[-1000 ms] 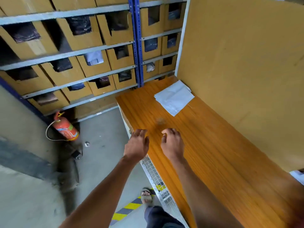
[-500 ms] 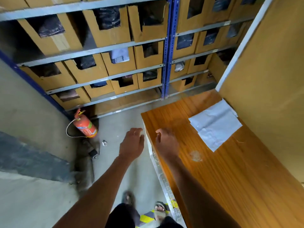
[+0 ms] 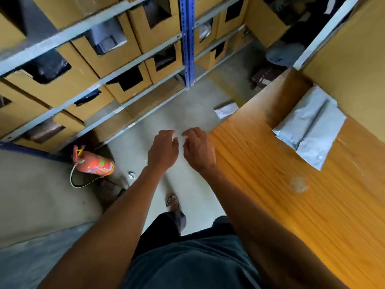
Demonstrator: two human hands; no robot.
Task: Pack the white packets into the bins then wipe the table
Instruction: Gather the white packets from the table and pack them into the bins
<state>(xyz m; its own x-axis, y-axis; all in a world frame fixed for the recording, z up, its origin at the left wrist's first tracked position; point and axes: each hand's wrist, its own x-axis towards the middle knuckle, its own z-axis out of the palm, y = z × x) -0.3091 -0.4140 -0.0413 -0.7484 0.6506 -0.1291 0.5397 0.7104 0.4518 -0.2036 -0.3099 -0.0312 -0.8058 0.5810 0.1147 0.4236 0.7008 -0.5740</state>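
Note:
A stack of white packets [image 3: 310,128] lies on the wooden table [image 3: 291,205] at its far right, against the cardboard wall. Another white packet [image 3: 226,109] lies on the floor just past the table's far corner. Cardboard bins [image 3: 108,51] fill the metal shelves ahead; many hold dark wrapped bundles. My left hand [image 3: 163,150] and my right hand [image 3: 199,150] hang side by side over the floor, left of the table's near corner. Both have loosely curled fingers and hold nothing.
A red fire extinguisher [image 3: 93,164] lies on the floor at the left by the shelf's foot. A blue shelf upright [image 3: 187,42] splits the racks. A tall cardboard panel [image 3: 358,59] borders the table on the right. A pale smudge [image 3: 298,184] marks the tabletop.
The view has swung left and down as I walk along the table. Both hands have moved from above the table edge to over the floor. The packet on the floor has come into view.

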